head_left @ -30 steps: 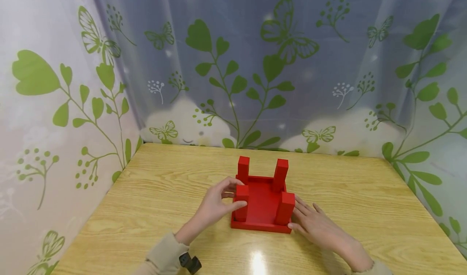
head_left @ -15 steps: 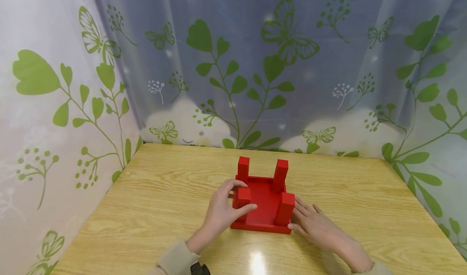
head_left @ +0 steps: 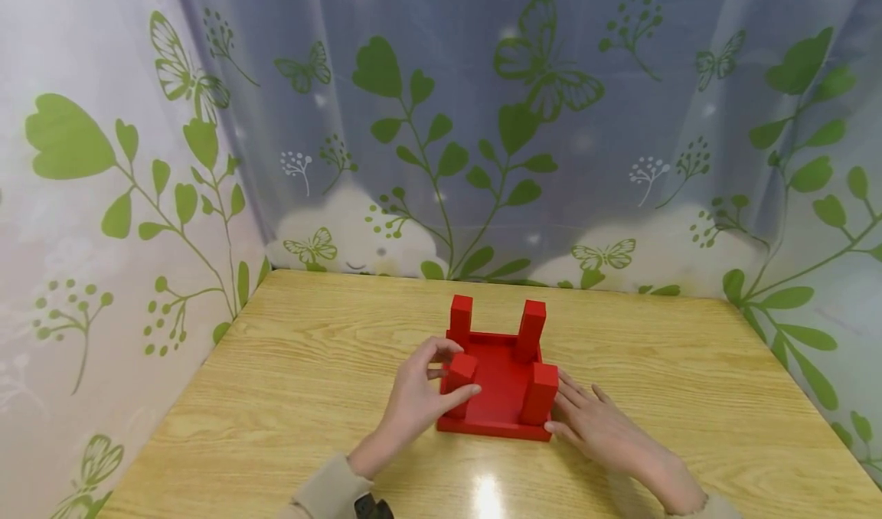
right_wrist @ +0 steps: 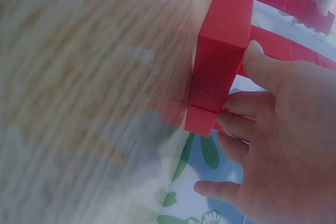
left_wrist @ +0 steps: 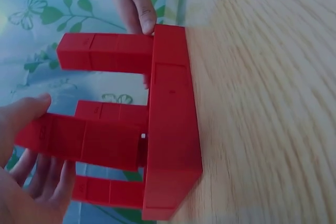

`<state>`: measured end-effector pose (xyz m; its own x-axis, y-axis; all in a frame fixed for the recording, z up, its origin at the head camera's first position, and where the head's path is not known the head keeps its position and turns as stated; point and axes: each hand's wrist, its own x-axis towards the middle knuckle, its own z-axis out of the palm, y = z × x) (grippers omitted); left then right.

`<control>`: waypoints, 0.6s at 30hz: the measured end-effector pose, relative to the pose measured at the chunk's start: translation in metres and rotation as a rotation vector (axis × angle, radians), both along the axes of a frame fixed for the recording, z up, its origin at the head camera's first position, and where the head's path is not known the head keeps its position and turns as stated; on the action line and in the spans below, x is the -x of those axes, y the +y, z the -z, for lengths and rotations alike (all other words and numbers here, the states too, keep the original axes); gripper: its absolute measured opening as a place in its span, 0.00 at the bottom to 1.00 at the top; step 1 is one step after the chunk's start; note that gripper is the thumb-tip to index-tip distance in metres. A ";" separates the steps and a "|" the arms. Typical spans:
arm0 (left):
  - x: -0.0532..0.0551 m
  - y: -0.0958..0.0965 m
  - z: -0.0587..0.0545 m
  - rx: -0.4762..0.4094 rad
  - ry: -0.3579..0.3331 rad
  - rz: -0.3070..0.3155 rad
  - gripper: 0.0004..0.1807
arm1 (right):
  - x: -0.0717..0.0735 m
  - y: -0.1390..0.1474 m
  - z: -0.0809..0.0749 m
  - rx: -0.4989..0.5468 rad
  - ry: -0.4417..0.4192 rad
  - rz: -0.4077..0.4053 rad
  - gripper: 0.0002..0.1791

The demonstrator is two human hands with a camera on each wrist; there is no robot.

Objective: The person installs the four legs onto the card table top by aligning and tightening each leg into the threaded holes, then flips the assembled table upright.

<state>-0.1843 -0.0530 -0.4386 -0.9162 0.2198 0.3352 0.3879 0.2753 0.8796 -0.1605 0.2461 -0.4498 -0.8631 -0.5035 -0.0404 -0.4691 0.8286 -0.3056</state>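
Note:
A red square base [head_left: 492,430] with a low rim lies on the table, with several upright block legs at its corners, like a small upturned stool. My left hand [head_left: 413,400] holds the near left leg [head_left: 463,367] between thumb and fingers. That leg leans, and in the left wrist view a narrow gap with a small pale peg [left_wrist: 143,136] shows at its foot. My right hand [head_left: 606,431] lies against the right side of the base, fingers fairly straight, thumb at the near right corner beside the near right leg [head_left: 540,393].
A wood-grain table [head_left: 331,328] carries the red piece near its middle. Behind and to the sides hangs a curtain [head_left: 441,121] printed with green leaves and butterflies. Beige sleeves cover both wrists, and a black device [head_left: 372,507] sits on the left one.
My left hand has shifted a little right and closed in on the near left leg, whose top now leans and is turned. The right hand and the base have stayed put.

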 end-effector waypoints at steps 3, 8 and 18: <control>0.004 -0.008 0.001 -0.024 -0.049 0.076 0.26 | 0.000 0.000 0.000 0.000 0.000 0.001 0.39; 0.013 -0.023 0.005 -0.041 -0.063 0.251 0.24 | 0.000 0.001 0.002 -0.011 0.005 0.001 0.39; 0.017 -0.034 0.003 -0.051 -0.148 0.454 0.30 | 0.000 0.001 0.001 -0.003 0.010 -0.002 0.39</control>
